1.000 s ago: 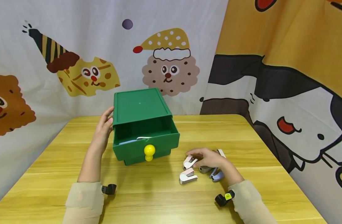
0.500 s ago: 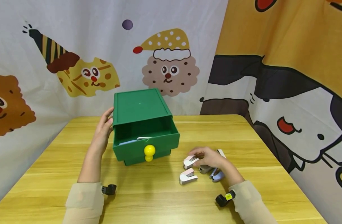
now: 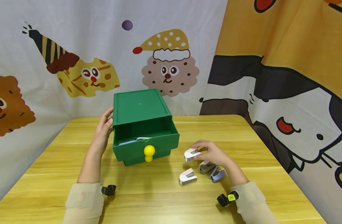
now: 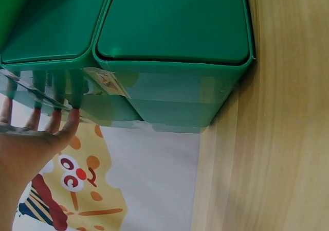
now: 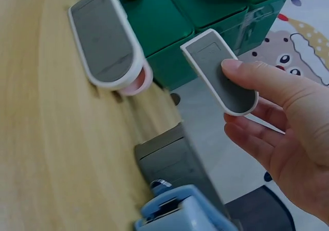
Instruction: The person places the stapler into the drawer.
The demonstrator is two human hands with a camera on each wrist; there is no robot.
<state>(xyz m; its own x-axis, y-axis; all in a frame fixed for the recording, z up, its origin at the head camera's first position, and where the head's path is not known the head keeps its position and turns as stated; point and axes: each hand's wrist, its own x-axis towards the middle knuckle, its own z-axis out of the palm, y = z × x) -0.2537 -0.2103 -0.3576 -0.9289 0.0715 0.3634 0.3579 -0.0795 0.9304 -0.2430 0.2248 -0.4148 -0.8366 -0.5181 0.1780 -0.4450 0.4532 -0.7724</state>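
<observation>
My left hand point(image 3: 101, 133) rests its fingertips against the left side of a green drawer box point(image 3: 140, 105). In the left wrist view, the spread fingers point(image 4: 72, 120) touch the box's clear-taped side. A drawer point(image 3: 168, 141) with a yellow knob point(image 3: 149, 151) stands pulled out, and a pale blue item point(image 3: 127, 142) and a white edge show inside. My right hand point(image 3: 213, 154) pinches a small white-and-pink stapler point(image 3: 190, 155) above the table, its grey base point(image 5: 218, 69) under the thumb. A second white-and-pink stapler point(image 3: 187, 176), a grey stapler point(image 3: 206, 167) and a blue stapler point(image 3: 218, 175) lie nearby.
The wooden table point(image 3: 148, 199) reaches back to a printed cartoon curtain point(image 3: 98, 37). The drawer box stands left of the loose staplers, near the table's far part. A black wrist camera point(image 3: 110, 189) sits at the left cuff, another point(image 3: 224, 199) at the right.
My right hand has lifted the white-and-pink stapler off the table and moved slightly back, uncovering more of the grey and blue staplers. My left hand and the box have stayed put.
</observation>
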